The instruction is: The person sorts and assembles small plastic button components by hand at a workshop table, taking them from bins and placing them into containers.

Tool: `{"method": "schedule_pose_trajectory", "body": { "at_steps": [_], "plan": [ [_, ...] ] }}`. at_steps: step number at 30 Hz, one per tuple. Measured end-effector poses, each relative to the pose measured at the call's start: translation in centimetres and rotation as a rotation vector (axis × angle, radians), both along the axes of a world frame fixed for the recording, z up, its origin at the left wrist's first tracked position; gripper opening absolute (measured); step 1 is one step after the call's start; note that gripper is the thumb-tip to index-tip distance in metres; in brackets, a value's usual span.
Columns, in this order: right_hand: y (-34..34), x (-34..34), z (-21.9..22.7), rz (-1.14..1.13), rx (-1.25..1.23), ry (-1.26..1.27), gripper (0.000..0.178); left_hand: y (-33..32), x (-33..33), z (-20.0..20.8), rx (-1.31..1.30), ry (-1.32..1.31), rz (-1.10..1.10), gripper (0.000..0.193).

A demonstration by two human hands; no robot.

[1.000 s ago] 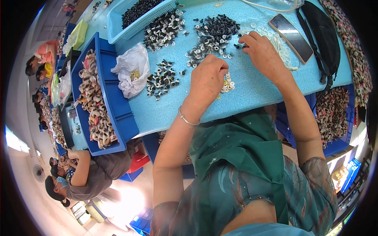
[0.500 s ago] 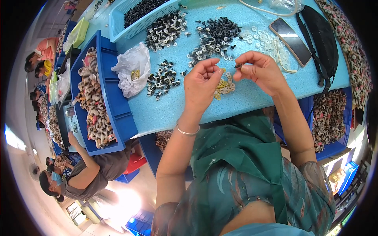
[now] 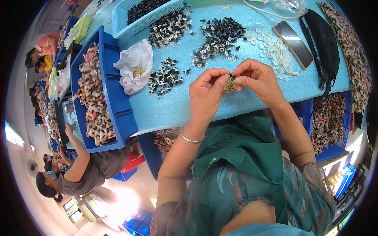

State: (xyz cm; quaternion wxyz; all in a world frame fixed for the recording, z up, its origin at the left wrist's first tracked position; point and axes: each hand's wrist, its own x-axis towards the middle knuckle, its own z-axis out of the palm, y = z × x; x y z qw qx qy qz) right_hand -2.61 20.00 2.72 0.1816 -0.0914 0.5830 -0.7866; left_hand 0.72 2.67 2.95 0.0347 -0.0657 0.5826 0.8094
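Note:
My left hand [image 3: 206, 92] and my right hand [image 3: 260, 80] meet over the blue table, thumbs and forefingers pinched together. Between their fingertips is a small black peg [image 3: 232, 76], mostly covered by the fingers. Directly beneath lie small yellow and pale washers [image 3: 229, 92], partly hidden by the hands. Left of my left hand is a pile of black pegs with pale washers on them [image 3: 165, 78]. Beyond the hands, loose black pegs [image 3: 224, 31] lie beside pegs fitted with white washers [image 3: 208, 51]. Clear plastic washers [image 3: 271, 49] are scattered beyond my right hand.
A blue bin [image 3: 112, 82] of patterned plush pieces stands left, beside a crumpled white bag [image 3: 136, 65]. At the back are a light-blue basket [image 3: 147, 21] of black pegs and another peg pile [image 3: 171, 27]. A phone [image 3: 293, 43] and black pouch [image 3: 321, 45] lie right. Co-workers sit left.
My hands were apart, the right one pinching a dark piece. Now the left has moved right and the fingertips meet around the peg. At left, a co-worker's head and arm have shifted.

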Motion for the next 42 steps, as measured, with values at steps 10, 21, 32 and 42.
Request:
{"method": "schedule_pose_trajectory", "body": {
  "at_steps": [10, 21, 32, 42],
  "plan": [
    [0.9, -0.1, -0.5, -0.127, 0.268, 0.270, 0.014, 1.9, 0.2, -0.6, -0.124, 0.155, 0.036, 0.007],
    [3.6, -0.5, -1.2, -0.192, 0.405, 0.267, 0.013, 1.5, -6.8, -2.2, -1.339, 0.882, -0.109, 0.020],
    [2.0, -0.1, -1.5, -0.225, 0.350, 0.358, 0.012, 1.6, -4.1, -1.2, -0.777, 0.573, 0.020, 0.011],
    [0.3, 0.9, -0.5, -0.181, 0.385, 0.447, 0.013, 0.8, 0.2, -1.1, -0.420, 0.331, 0.080, 0.009]
  ]
}}
